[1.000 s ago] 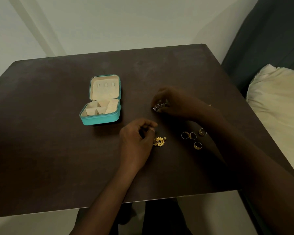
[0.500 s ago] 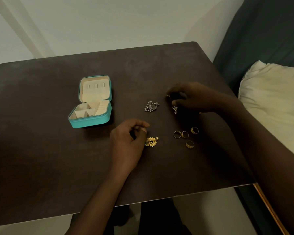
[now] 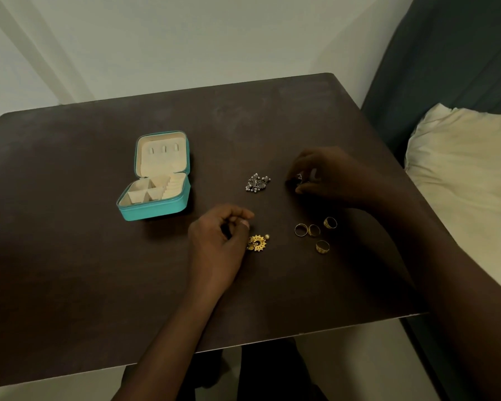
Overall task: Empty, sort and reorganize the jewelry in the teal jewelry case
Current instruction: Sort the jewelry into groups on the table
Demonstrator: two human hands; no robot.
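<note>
The teal jewelry case (image 3: 182, 202) stands open on the dark table, its cream compartments bare. To its right lies a silver beaded earring cluster (image 3: 257, 182). Gold sunburst earrings (image 3: 258, 242) rest by the fingertips of my left hand (image 3: 219, 241), whose fingers are curled with nothing visibly in them. Several gold rings (image 3: 314, 231) lie further right. My right hand (image 3: 330, 176) pinches a small silver piece (image 3: 299, 178) just above the table, right of the silver cluster.
The dark table (image 3: 70, 270) ends at a near edge below my forearms and a right edge beside a dark green sofa (image 3: 446, 53) with a cream pillow (image 3: 469, 175). A pale wall stands behind.
My right hand let go of the silver beaded cluster, moved right and took hold of a small silver piece. My left hand stayed by the gold earrings.
</note>
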